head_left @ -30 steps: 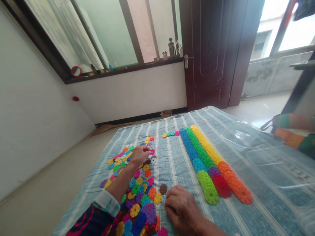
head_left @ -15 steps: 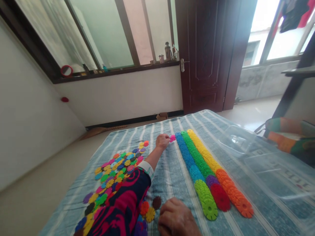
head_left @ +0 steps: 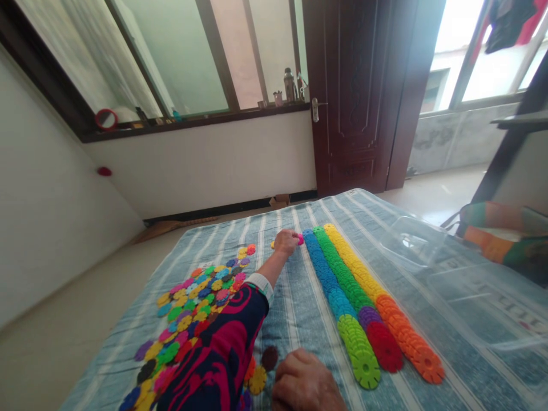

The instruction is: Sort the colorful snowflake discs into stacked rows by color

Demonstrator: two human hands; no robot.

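My left hand (head_left: pixel 287 242) reaches out over the bed, its fingers pinched on a pink notched plastic disc (head_left: pixel 300 238) at the far end of the rows. Right beside that disc begins a row of overlapping blue discs (head_left: pixel 320 261), which turns light blue and then lime green (head_left: pixel 358 349). Alongside run a green row (head_left: pixel 338 265) ending in purple and red, and a yellow row (head_left: pixel 351 262) ending in orange. Close to me, my right hand (head_left: pixel 307 381) rests curled on the sheet; whatever its fingers may hold is hidden. A brown disc (head_left: pixel 269 358) lies next to it.
Loose mixed-colour discs (head_left: pixel 201 297) spread across the left of the striped bedsheet (head_left: pixel 282 319), partly under my left sleeve. To the right are a clear plastic tub (head_left: pixel 413 242) and a clear lid (head_left: pixel 483 297). A colourful bag (head_left: pixel 492 234) sits beyond them.
My left hand has shifted slightly to the right over the pink disc, covering more of it. A yellow disc now shows behind that hand. The right hand stays curled in nearly the same place.
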